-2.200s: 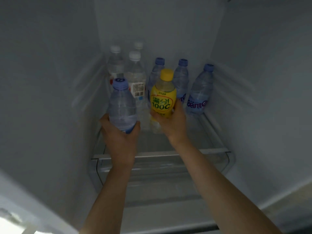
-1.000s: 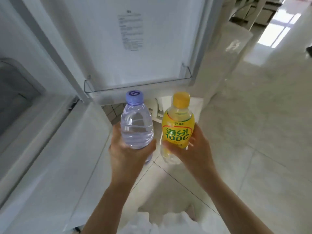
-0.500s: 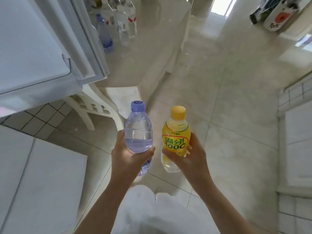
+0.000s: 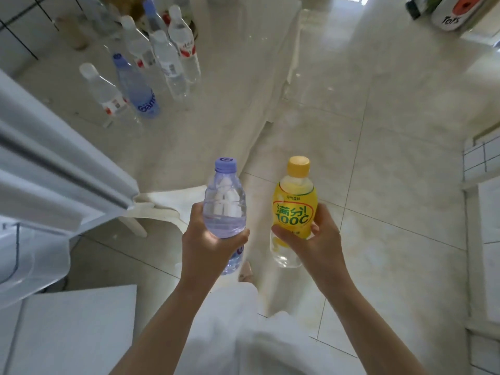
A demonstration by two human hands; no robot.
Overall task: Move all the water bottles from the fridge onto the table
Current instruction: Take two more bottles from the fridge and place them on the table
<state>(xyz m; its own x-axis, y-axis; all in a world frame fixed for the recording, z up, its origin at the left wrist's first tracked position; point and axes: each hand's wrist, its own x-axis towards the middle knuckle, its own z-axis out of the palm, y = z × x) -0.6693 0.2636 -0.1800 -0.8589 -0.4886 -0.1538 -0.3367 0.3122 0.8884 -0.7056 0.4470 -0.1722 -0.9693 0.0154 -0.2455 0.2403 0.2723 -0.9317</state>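
My left hand (image 4: 208,250) grips a clear water bottle with a purple cap (image 4: 225,201), held upright in front of me. My right hand (image 4: 315,239) grips a bottle with a yellow cap and yellow label (image 4: 295,209), also upright, beside the first. Both are held over the floor, short of the glossy beige table (image 4: 216,125). Several water bottles (image 4: 162,58) stand on the table's far left part, among them a blue-tinted one (image 4: 136,87).
The open fridge door (image 4: 54,171) juts in from the left, its shelf at the lower left. A white chair (image 4: 159,209) is tucked under the table's near edge. Tiled floor (image 4: 392,185) spreads to the right. A white cabinet (image 4: 487,239) lines the right edge.
I have turned away from the fridge toward the table with both bottles in hand. The table and its bottles are now closer and fuller in view.
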